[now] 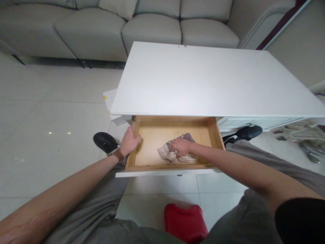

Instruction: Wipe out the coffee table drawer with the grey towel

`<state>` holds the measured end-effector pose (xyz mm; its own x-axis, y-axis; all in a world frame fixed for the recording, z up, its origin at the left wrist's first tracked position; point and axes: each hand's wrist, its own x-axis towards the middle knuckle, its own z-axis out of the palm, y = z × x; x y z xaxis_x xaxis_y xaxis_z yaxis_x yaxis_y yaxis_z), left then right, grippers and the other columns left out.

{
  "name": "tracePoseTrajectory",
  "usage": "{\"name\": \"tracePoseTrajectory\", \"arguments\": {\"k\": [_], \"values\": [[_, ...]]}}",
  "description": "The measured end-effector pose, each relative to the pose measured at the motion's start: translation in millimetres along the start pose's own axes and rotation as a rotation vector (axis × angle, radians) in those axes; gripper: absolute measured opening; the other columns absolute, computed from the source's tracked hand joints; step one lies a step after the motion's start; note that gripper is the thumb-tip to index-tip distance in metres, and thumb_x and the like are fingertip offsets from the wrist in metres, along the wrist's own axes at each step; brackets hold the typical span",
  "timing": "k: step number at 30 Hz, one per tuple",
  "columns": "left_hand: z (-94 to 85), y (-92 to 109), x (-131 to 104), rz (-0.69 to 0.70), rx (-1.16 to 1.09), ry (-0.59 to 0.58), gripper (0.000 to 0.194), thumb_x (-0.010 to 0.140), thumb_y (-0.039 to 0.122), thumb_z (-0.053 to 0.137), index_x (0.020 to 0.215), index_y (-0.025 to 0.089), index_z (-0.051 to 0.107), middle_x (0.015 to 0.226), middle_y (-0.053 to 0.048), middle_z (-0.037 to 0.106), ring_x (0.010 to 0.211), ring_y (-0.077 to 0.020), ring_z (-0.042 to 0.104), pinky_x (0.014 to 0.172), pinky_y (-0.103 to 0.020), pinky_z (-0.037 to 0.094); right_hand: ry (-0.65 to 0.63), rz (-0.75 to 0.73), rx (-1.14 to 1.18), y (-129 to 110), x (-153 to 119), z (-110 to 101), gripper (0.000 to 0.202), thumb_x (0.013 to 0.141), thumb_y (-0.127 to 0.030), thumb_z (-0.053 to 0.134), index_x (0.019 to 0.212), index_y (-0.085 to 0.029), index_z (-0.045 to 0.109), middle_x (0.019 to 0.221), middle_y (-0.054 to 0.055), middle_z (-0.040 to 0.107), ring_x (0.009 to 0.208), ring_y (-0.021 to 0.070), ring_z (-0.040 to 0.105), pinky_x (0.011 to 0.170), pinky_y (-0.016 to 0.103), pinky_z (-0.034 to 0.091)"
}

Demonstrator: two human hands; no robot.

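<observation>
A wooden drawer (149,137) is pulled out from the white coffee table (203,78). My left hand (129,140) grips the drawer's left side wall, with the thumb over the rim and the fingers on the outer side. Inside the drawer, my right hand (180,147) presses a crumpled cloth (165,153) against the bottom, right of the middle. The cloth is beige with a purplish patterned part, and its folds partly hide the fingers, which are bent around it.
A grey sofa (152,30) stands behind the table. Beside the table's left end is a white box (110,98). A red plastic stool (185,222) is between my legs. My black shoes (105,141) flank the drawer. Slippers (312,157) lie at the far right.
</observation>
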<state>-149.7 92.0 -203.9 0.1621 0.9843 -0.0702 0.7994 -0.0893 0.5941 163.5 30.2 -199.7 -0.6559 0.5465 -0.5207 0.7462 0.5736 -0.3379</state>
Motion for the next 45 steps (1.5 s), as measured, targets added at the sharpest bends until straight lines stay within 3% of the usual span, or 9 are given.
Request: {"name": "tracePoseTrajectory", "arguments": {"k": [4,6,11,14,20,26,31,37,45], "values": [[1.2,-2,1,0.015,-0.005,0.006,0.029,0.083,0.031,0.053,0.109,0.018,0.046,0.110,-0.014,0.058,0.109,-0.0334,0.060,0.099,-0.052,0.051,-0.029,0.244,0.023,58,-63,3,0.036,0.080,-0.045,0.071,0.108,-0.026,0.081,0.107,0.009,0.076,0.099,0.0264,0.070,0.086,0.030,0.047],[2.0,-3,2,0.018,-0.010,0.023,0.030,0.083,0.031,0.053,0.110,0.018,0.047,0.112,-0.015,0.059,0.109,-0.0335,0.060,0.099,-0.052,0.051,-0.027,0.305,0.021,76,-91,9,0.046,0.079,-0.045,0.071,0.121,-0.026,0.076,0.124,0.011,0.070,0.106,0.0268,0.068,0.091,0.031,0.047],[2.6,-5,2,0.018,-0.011,0.020,0.030,0.082,0.031,0.055,0.109,0.018,0.048,0.108,-0.013,0.059,0.107,-0.0334,0.061,0.099,-0.052,0.052,0.062,0.355,-0.062,73,-125,27,0.092,0.075,-0.050,0.074,0.158,-0.031,0.038,0.147,0.016,0.050,0.130,0.0369,0.051,0.103,0.046,0.042],[2.5,-5,2,0.023,-0.009,0.022,0.030,0.082,0.031,0.055,0.109,0.019,0.048,0.109,-0.013,0.059,0.109,-0.0338,0.061,0.100,-0.052,0.051,0.147,0.564,-0.140,59,-121,30,0.100,0.070,-0.053,0.077,0.155,-0.019,0.038,0.143,0.025,0.050,0.131,0.0447,0.046,0.103,0.055,0.041],[2.5,-5,2,0.044,-0.015,0.023,0.031,0.082,0.032,0.053,0.109,0.019,0.047,0.110,-0.014,0.059,0.110,-0.0340,0.060,0.101,-0.052,0.050,-0.037,0.542,-0.083,46,-104,31,0.059,0.067,-0.034,0.078,0.120,-0.011,0.066,0.114,0.023,0.070,0.106,0.0361,0.068,0.090,0.041,0.052],[0.8,-5,-1,0.049,-0.027,0.012,0.031,0.082,0.032,0.053,0.109,0.020,0.046,0.108,-0.012,0.058,0.108,-0.0325,0.061,0.101,-0.051,0.051,-0.130,0.413,-0.091,38,-90,29,0.054,0.062,-0.034,0.081,0.110,-0.012,0.072,0.110,0.022,0.073,0.104,0.0371,0.070,0.086,0.041,0.054],[-0.1,-4,-3,0.041,-0.047,0.016,0.030,0.082,0.030,0.055,0.108,0.020,0.046,0.107,-0.012,0.059,0.110,-0.0328,0.060,0.102,-0.051,0.050,-0.056,0.342,-0.119,19,-61,22,0.052,0.066,-0.037,0.077,0.111,-0.013,0.072,0.110,0.022,0.074,0.103,0.0358,0.070,0.085,0.039,0.054],[1.5,-5,-3,0.044,-0.024,0.018,0.029,0.081,0.031,0.053,0.107,0.020,0.046,0.107,-0.012,0.059,0.109,-0.0330,0.061,0.100,-0.052,0.051,0.065,0.321,-0.055,-10,10,2,0.059,0.068,-0.047,0.077,0.116,-0.015,0.068,0.111,0.019,0.074,0.104,0.0349,0.070,0.083,0.038,0.055],[4.3,-8,-2,0.051,-0.014,0.015,0.031,0.081,0.033,0.052,0.108,0.019,0.045,0.109,-0.014,0.059,0.110,-0.0334,0.060,0.099,-0.052,0.051,0.367,0.138,0.079,-49,106,-8,0.068,0.077,-0.036,0.075,0.137,-0.013,0.052,0.136,0.018,0.063,0.126,0.0301,0.060,0.106,0.040,0.048]]}}
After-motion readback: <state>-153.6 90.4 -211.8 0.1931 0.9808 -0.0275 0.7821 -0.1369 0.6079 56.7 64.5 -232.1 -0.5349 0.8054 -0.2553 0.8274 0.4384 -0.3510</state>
